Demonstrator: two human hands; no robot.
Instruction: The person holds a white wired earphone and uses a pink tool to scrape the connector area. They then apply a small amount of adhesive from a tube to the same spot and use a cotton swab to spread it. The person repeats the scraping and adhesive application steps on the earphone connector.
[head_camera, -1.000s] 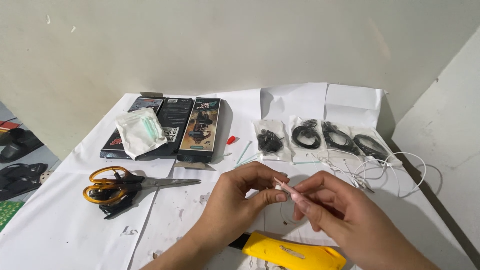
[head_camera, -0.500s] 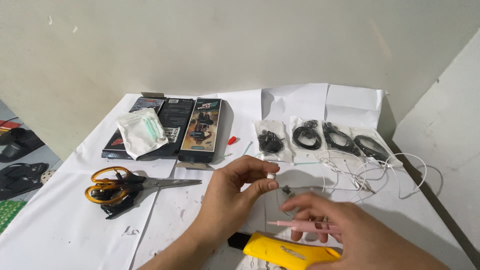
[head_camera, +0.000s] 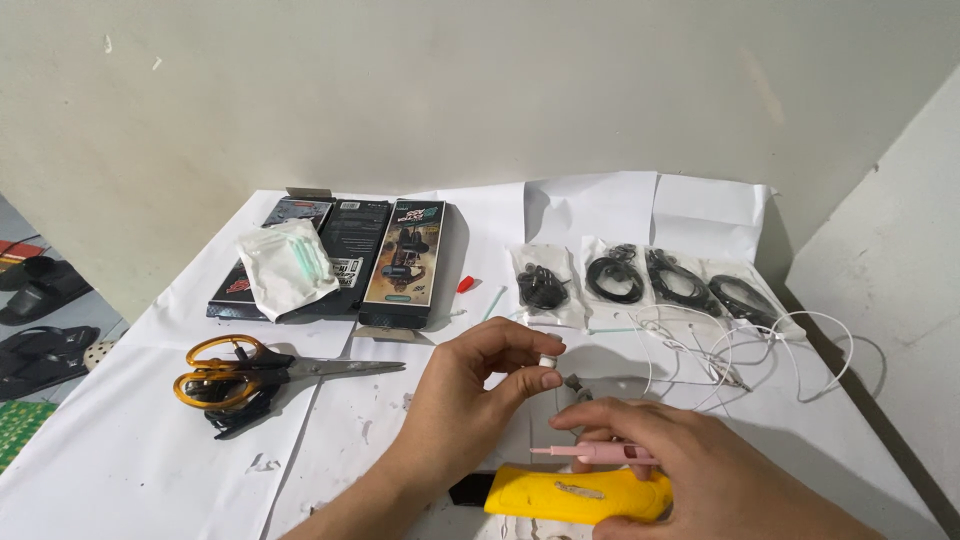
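Left on the table (head_camera: 120, 470): scissors (head_camera: 262, 374), boxes (head_camera: 350, 262) behind; right rear: bagged cables (head_camera: 650, 280) in a row; nearest: probably a utility knife (head_camera: 575, 495), beneath the right hand (head_camera: 690, 470).

— What can't you make out here?

— The tiny white piece (head_camera: 549, 362) pinched by the left hand (head_camera: 470, 400) is too small to identify. The right hand (head_camera: 690, 465) covers the back of the pink tool (head_camera: 590, 454) and part of the yellow cutter (head_camera: 575, 493).

— Anything cut off?

— Both forearms leave the bottom edge, and the sandals (head_camera: 40, 300) run off the left.
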